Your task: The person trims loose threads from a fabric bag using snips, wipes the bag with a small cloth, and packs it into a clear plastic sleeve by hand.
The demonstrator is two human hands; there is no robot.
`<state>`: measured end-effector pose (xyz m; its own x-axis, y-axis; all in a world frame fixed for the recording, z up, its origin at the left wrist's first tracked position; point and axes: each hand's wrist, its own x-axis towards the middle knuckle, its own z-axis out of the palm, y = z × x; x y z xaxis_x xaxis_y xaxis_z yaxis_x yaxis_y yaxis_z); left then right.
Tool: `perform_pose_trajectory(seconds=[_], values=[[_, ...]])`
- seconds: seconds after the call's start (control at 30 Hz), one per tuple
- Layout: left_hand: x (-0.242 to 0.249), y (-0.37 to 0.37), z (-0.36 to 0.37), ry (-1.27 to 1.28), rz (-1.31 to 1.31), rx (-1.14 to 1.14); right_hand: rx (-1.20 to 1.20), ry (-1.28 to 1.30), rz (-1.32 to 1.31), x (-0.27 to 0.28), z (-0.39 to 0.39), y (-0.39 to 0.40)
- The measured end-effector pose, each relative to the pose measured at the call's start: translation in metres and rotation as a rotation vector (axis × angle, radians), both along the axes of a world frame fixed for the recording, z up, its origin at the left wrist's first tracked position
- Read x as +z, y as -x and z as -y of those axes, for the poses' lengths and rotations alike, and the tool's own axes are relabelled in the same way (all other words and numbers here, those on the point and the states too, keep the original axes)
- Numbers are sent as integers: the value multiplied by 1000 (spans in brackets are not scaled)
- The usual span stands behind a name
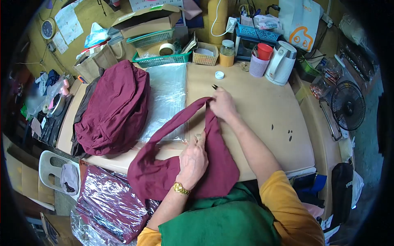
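Observation:
A maroon cloth [217,160] lies over the near edge of the beige table [262,123] and hangs toward my lap. My right hand [223,103] pinches its far end near the table's middle, holding a small dark tool whose tip pokes out past the fingers. My left hand [192,160], with a gold watch on the wrist, presses on and grips the cloth near the table's front edge. A strip of the cloth [164,133] runs left from my right hand and loops down.
A pile of maroon cloth [115,108] sits at the table's left beside a stack of clear plastic bags [166,98]. Baskets, jars, a red cup and a white kettle [281,61] line the back. Bagged maroon garments [106,201] lie at lower left. A fan [348,105] stands at right.

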<state>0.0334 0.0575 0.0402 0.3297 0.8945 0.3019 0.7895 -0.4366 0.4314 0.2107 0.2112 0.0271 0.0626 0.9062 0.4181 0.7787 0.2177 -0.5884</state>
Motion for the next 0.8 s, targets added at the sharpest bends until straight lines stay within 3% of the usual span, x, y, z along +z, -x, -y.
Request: perform_pose_trajectory(seconds=[0.07,0.13,0.17,0.2,0.27,0.33,0.4,0.43,0.5,0.57,0.63,0.73,0.8], values=[[-6,-1,0,-34,-4,-5,-69,64,-26,-31,-8,-14],[-37,-11,2,-1,-176,-50,-56,8,34,-53,4,-15],[-56,-17,5,-39,-141,-57,-70,-26,53,-65,1,-17],[-55,-18,5,-37,-137,-58,-70,-23,57,-52,4,-22],[-52,-17,8,-42,-55,-59,51,389,-20,-8,13,-33],[-54,-17,7,-38,-41,-52,86,255,104,-2,16,-53],[-58,-18,6,-119,-5,-67,26,-90,-32,13,31,-61],[-58,-18,6,-116,-1,-66,27,-88,-27,22,47,-52],[-54,-16,9,5,-47,-60,308,111,-176,27,93,-19],[-54,-16,9,60,-48,-64,301,277,-177,4,117,8],[-57,-14,11,117,-50,-65,268,189,-76,-21,110,4],[-62,-13,18,-57,-10,-83,212,56,24,-42,83,-1],[-60,-11,21,-103,-42,-95,39,-2,212,-35,61,-6]])
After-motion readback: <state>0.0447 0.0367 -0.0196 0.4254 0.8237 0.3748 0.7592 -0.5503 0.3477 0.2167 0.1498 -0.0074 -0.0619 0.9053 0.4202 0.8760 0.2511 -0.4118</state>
